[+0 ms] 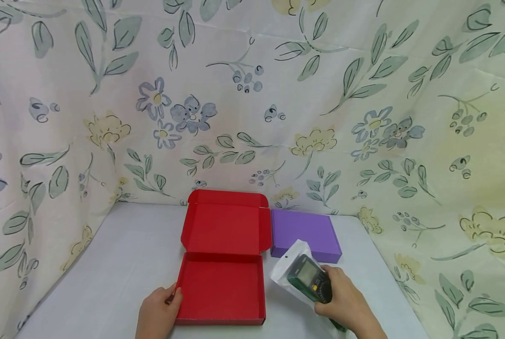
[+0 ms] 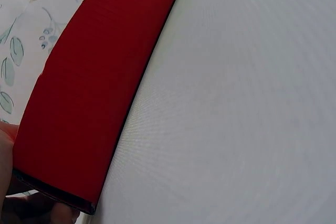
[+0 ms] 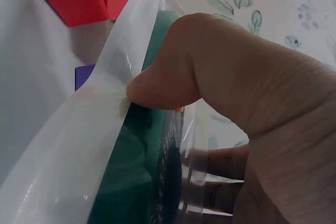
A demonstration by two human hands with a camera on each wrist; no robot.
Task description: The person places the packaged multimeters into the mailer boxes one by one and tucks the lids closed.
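Note:
A red cardboard box (image 1: 220,289) stands on the table with its lid (image 1: 228,228) laid back behind it, and nothing shows inside. At its left wall my left hand (image 1: 159,308) pinches the edge. The left wrist view shows this red wall (image 2: 100,87) close up, with part of the hand at the lower left. My right hand (image 1: 347,299) grips a dark green digital multimeter (image 1: 309,278) in a clear plastic bag (image 1: 287,263), just right of the box. In the right wrist view, my thumb presses the bag against the green side of the multimeter (image 3: 136,150).
Behind the multimeter lies a closed purple box (image 1: 305,230), right beside the red lid. All of it rests on a white table (image 1: 125,263). A floral cloth (image 1: 235,103) hangs around the back and sides.

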